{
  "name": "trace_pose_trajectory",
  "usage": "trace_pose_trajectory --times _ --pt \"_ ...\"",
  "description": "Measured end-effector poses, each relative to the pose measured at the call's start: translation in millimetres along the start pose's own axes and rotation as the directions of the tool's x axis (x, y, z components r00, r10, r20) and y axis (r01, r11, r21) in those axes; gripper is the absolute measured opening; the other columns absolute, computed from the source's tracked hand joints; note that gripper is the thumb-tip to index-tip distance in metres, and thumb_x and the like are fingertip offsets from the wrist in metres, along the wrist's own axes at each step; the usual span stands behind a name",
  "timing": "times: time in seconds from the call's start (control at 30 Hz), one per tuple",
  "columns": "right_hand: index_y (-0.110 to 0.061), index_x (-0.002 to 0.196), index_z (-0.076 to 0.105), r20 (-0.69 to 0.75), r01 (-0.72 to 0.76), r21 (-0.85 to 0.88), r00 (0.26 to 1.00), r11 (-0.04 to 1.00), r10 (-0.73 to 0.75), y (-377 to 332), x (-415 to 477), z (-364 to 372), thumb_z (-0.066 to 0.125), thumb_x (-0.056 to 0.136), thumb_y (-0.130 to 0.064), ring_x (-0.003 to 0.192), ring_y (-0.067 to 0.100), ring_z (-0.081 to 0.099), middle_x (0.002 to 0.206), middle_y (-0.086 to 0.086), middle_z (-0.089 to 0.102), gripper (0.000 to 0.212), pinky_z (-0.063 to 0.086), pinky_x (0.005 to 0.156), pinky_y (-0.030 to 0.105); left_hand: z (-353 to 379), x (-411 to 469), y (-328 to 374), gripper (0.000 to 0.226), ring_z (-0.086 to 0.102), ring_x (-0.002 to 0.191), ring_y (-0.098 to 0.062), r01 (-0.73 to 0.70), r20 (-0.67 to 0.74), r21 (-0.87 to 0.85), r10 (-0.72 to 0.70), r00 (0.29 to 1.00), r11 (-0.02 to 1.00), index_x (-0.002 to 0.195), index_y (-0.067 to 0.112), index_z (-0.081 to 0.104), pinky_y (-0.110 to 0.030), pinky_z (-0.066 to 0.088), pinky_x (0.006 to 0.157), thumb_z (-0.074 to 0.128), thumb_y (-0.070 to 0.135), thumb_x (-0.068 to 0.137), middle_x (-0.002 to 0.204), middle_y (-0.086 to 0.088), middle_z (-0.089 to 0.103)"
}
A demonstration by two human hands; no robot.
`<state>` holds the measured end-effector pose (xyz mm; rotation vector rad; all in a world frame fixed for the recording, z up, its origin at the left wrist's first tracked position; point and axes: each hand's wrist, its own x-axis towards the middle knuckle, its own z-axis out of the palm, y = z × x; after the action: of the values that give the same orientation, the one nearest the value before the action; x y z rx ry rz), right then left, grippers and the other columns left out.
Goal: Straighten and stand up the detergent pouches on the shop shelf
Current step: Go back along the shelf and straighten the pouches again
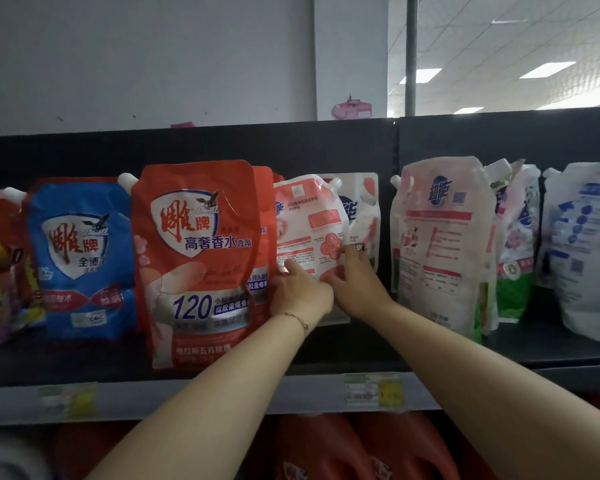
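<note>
Detergent pouches on the top shelf (187, 393), mid-task. The pink-and-white pouch (310, 230) in hand sits near the middle of the row, between the big red pouch (194, 258) and the pale pouch with pink bars (440, 244), just in front of another white pouch (362, 209). It leans a little, and what faces you appears to be its printed back panel, the spout at upper right.

Your right hand (357, 282) grasps its lower right edge, fingers curled round the side and thumb on the front. Your left hand (298, 292), a bracelet (297, 318) at the wrist, lies on the lower left of the panel with the index finger stretched along it. Whether the other fingers clasp the edge cannot be told.

Progress, as a judgement:
- The red pouch and the blue pouch (80, 258) stand upright with labels forward, so that stretch looks done.
- The held pouch is the step under way — it probably still needs squaring up, and perhaps turning label-out.
- To the right, the pale pouch slants, the floral green-based pouch (515, 244) is tucked behind it at an angle, and the white-and-blue pouch (582, 251) looks slumped — these seem left to do.

Roughly half the visible row remains. Red jugs (326, 448) show on the shelf below, and a price label (373, 389) is fixed to the shelf edge.
</note>
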<state>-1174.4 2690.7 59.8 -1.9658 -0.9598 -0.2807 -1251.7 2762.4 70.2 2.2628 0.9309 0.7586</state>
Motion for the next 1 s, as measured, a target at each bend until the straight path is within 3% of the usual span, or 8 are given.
trace_pose_trajectory --times 0.1,0.23,0.37,0.5,0.67,0.8,0.9,1.0 --pt "-0.019 0.131 0.038 -0.062 0.005 0.073 0.998 0.997 -0.001 2 9 5 0.056 0.089 -0.031 0.113 0.026 0.055 0.132 0.008 0.044 0.047 0.049 0.096 0.049 -2 13 4 0.059 0.049 0.116 -0.033 0.032 0.006 0.017 -0.032 0.999 0.999 0.136 0.013 0.023 -0.035 0.038 0.08 0.053 0.038 0.093 0.134 -0.019 0.037" --pt "-0.019 0.128 0.041 -0.144 -0.024 0.131 0.989 0.991 0.043 2 16 14 0.056 0.088 -0.034 0.112 0.022 0.054 0.126 0.004 0.05 0.046 0.051 0.093 0.048 -2 27 6 0.055 0.05 0.119 -0.035 -0.076 -0.019 0.168 0.081 0.997 0.983 0.133 0.009 0.027 -0.042 0.045 0.09 0.046 0.044 0.095 0.132 -0.019 0.047" --pt "-0.02 0.133 0.041 -0.207 -0.061 0.165 0.974 0.984 0.095 3 22 21 0.057 0.089 -0.038 0.115 0.023 0.051 0.129 0.004 0.051 0.051 0.046 0.097 0.047 -3 35 12 0.048 0.053 0.119 -0.035 -0.136 -0.059 0.35 0.167 0.984 0.927 0.134 0.006 0.037 -0.043 0.046 0.089 0.042 0.037 0.098 0.13 -0.017 0.053" --pt "-0.023 0.126 0.044 -0.213 -0.089 0.323 0.963 0.942 0.164 8 32 28 0.058 0.09 -0.036 0.113 0.023 0.053 0.125 0.004 0.054 0.041 0.046 0.099 0.047 3 50 18 0.036 0.057 0.116 -0.033 -0.185 -0.11 0.412 0.251 0.962 0.892 0.123 0.006 0.054 -0.04 0.048 0.088 0.043 0.027 0.096 0.124 -0.014 0.061" --pt "-0.023 0.13 0.044 -0.192 -0.107 0.393 0.962 0.913 0.196 25 45 32 0.061 0.089 -0.021 0.106 0.015 0.057 0.12 -0.002 0.057 0.044 0.051 0.095 0.038 33 62 -1 0.031 0.058 0.109 -0.044 -0.344 -0.185 0.522 0.498 0.847 0.78 0.125 0.011 0.035 -0.041 0.049 0.072 0.037 0.028 0.099 0.113 -0.025 0.064" --pt "-0.031 0.116 0.039 -0.298 -0.113 0.357 0.927 0.927 0.228 30 48 35 0.067 0.068 -0.04 0.112 0.023 0.057 0.122 0.0 0.053 0.056 0.051 0.093 0.048 39 66 -16 0.039 0.066 0.088 -0.039 -0.442 -0.266 0.407 0.566 0.78 0.8 0.129 0.014 0.029 -0.035 0.041 0.062 0.039 0.037 0.099 0.111 -0.027 0.062" --pt "-0.034 0.118 0.037 -0.403 -0.016 0.36 0.899 0.933 0.171 27 44 31 0.072 0.076 -0.03 0.115 0.021 0.052 0.118 -0.007 0.042 0.055 0.051 0.095 0.045 36 58 -15 0.026 0.065 0.076 -0.039 -0.568 -0.353 0.159 0.584 0.731 0.807 0.119 0.019 0.036 -0.031 0.035 0.059 0.044 0.031 0.097 0.105 -0.02 0.062" --pt "-0.033 0.115 0.044 -0.453 0.057 0.348 0.884 0.936 0.115 27 40 22 0.069 0.082 -0.037 0.114 0.018 0.049 0.118 -0.006 0.044 0.042 0.047 0.096 0.04 40 48 -13 0.025 0.066 0.068 -0.035 -0.729 -0.302 -0.08 0.681 0.667 0.679 0.106 0.032 0.028 -0.034 0.041 0.053 0.048 0.032 0.091 0.084 -0.007 0.068"
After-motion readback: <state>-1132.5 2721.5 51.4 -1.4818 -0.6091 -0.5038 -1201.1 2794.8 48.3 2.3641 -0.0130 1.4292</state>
